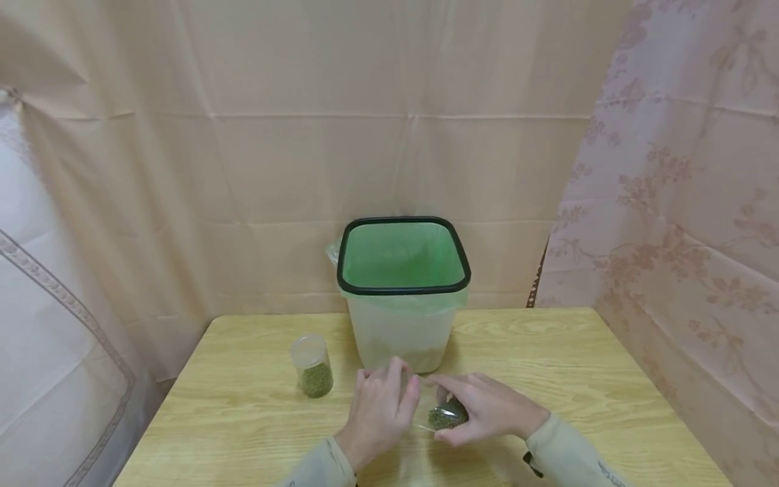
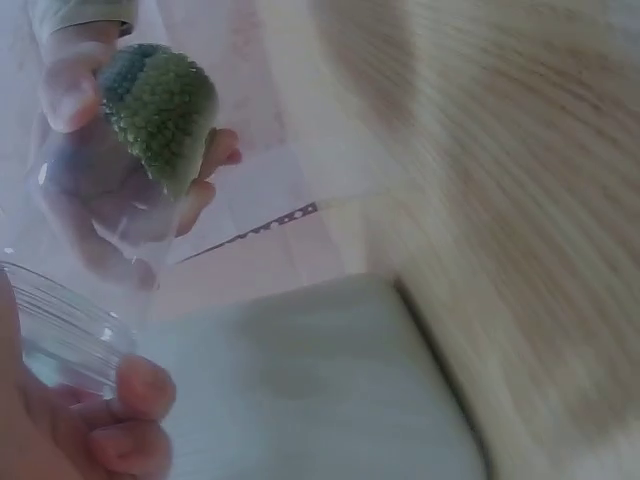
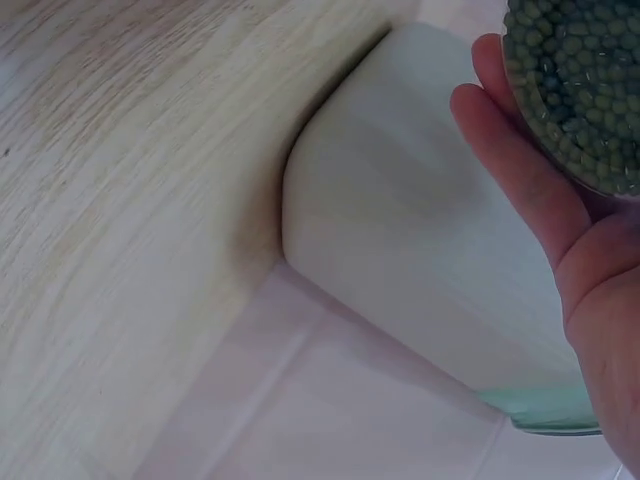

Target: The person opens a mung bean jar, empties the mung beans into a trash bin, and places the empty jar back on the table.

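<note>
Green-filled jar (image 1: 446,415), gripped by both hands (image 1: 380,409) (image 1: 487,407); threads (image 2: 72,318) in left wrist view only.

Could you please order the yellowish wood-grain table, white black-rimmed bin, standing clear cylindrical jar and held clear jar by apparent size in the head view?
1. Table
2. Bin
3. Standing jar and held jar: order unsure, the latter being partly hidden.

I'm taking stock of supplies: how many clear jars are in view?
2. One jar stands on the table, left of the bin; the other jar is held tilted in the right hand. More might be hidden inside the bin, whose bottom is out of sight.
</note>
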`<state>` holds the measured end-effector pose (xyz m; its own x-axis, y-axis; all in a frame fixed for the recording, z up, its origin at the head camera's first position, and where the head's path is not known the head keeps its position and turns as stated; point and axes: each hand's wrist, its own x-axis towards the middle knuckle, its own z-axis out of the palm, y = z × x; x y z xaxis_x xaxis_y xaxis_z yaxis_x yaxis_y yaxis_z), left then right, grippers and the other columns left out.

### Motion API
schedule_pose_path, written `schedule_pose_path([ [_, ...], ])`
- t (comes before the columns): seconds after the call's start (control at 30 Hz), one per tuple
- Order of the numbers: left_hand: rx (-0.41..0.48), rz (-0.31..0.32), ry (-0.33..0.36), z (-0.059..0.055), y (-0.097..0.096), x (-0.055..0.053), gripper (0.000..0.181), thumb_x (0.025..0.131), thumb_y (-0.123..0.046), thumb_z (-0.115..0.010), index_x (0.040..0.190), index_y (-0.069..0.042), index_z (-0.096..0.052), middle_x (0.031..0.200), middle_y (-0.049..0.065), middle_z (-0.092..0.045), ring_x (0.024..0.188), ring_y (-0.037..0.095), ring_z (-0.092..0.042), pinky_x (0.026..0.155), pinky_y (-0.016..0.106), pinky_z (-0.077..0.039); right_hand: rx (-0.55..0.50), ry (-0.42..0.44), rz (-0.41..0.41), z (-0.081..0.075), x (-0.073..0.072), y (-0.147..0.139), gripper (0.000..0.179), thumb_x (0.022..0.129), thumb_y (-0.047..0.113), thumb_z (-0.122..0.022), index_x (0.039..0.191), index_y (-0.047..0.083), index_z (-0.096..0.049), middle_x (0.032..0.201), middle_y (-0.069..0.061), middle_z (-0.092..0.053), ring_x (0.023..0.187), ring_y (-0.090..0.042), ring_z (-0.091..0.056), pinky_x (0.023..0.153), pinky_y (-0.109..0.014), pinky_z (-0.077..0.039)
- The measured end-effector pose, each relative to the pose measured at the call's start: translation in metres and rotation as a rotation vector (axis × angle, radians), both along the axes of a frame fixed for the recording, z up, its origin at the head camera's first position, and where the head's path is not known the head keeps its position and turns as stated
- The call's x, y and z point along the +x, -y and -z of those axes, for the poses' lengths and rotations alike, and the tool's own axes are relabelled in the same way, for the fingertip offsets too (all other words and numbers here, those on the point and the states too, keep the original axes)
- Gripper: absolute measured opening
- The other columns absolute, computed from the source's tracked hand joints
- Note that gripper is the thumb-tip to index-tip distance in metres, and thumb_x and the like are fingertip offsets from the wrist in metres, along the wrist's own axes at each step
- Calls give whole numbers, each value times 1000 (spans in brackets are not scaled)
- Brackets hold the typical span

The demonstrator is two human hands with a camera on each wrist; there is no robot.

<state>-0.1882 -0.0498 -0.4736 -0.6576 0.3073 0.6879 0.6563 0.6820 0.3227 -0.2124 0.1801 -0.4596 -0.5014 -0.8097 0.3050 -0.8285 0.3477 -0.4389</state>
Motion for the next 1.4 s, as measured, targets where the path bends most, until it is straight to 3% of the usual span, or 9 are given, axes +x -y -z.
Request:
schedule_pose_path([
  [0.2,1,-27,104,-4,-2,4,19,104,-25,-48,95,-11,-58,55,-20,-38,48,-2,-31,64,31,-34,26,-37,12,1,-1,-1,62,86,44,-78,134,14,-54,87,15,-59,64,11,-50,52,-6,-39],
  [0.33,-3,23,163,-4,3,2,23,106,-28,-48,97,-9,-58,51,-19,-35,43,-2,-28,51,23,-32,40,-80,25,-1,-2,-3,63,85,48,-78,135,18,-54,88,15,-59,64,10,-49,53,-5,-38],
  [0.43,-18,138,250,-7,13,1,33,106,-37,-52,117,-6,-58,72,-10,-59,57,0,-50,55,21,-46,35,-30,38,-5,-3,-7,67,85,48,-79,137,14,-55,95,12,-64,74,6,-57,62,-9,-45],
  [0.5,-30,245,305,-13,22,0,49,101,-44,-59,135,-9,-52,101,-1,-67,81,7,-62,71,27,-55,32,12,57,-8,-2,-11,70,85,48,-79,138,10,-55,102,9,-67,82,2,-60,69,-13,-50],
  [0.6,-54,418,315,-23,33,-5,75,94,-46,-71,153,-14,-38,135,6,-57,112,18,-61,91,35,-55,27,52,81,-13,-2,-18,73,86,48,-79,139,5,-54,107,4,-69,90,-1,-62,74,-20,-54],
  [0.8,-67,639,201,-33,42,-15,90,84,-28,-85,157,-7,-35,154,14,-39,128,26,-55,96,29,-52,34,26,82,-16,-3,-22,73,85,50,-80,138,7,-54,107,7,-68,90,0,-62,74,-22,-54],
  [0.97,-88,702,85,-36,41,-21,83,76,-17,-90,146,2,-48,148,16,-48,130,25,-55,104,30,-46,28,36,41,-17,-3,-19,71,84,45,-82,140,13,-52,108,4,-69,90,0,-62,74,-20,-53],
  [1.17,-49,747,85,-38,42,-22,73,74,-13,-91,137,0,-57,132,10,-60,114,15,-62,92,19,-51,22,57,29,-17,0,-16,71,85,48,-80,142,18,-51,105,9,-67,84,2,-61,69,-16,-51],
  [1.4,-69,688,112,-38,44,-20,71,80,-24,-88,138,-3,-55,132,6,-61,111,12,-64,93,19,-50,0,13,37,-15,2,-13,69,85,48,-80,137,11,-55,102,6,-68,78,4,-60,64,-12,-50],
])
